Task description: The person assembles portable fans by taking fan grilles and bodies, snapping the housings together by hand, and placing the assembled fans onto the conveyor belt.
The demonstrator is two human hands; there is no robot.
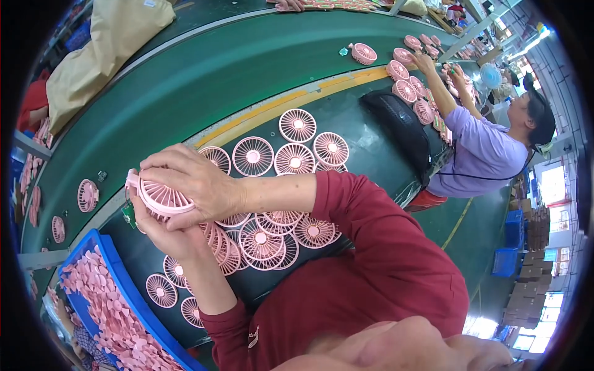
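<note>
Both my hands are closed round a pink fan head [162,196] with a ribbed round grille and a small neck at its left end. My right hand [190,180] covers it from above, fingers curled over its far side. My left hand [168,234] supports it from below, with the palm against its underside. A small green circuit board [129,215] shows beside the left fingers, partly hidden. Under and around my forearms lie many loose pink round grilles, such as one grille [253,156] and another grille [261,240], some overlapping in a pile.
A blue bin [106,247] of small pink parts stands at the lower left. Beyond the bench runs a green conveyor belt [235,80] carrying pink fan heads [364,54]. A black bag [396,127] lies to the right. A co-worker in purple [489,145] handles fan heads farther right.
</note>
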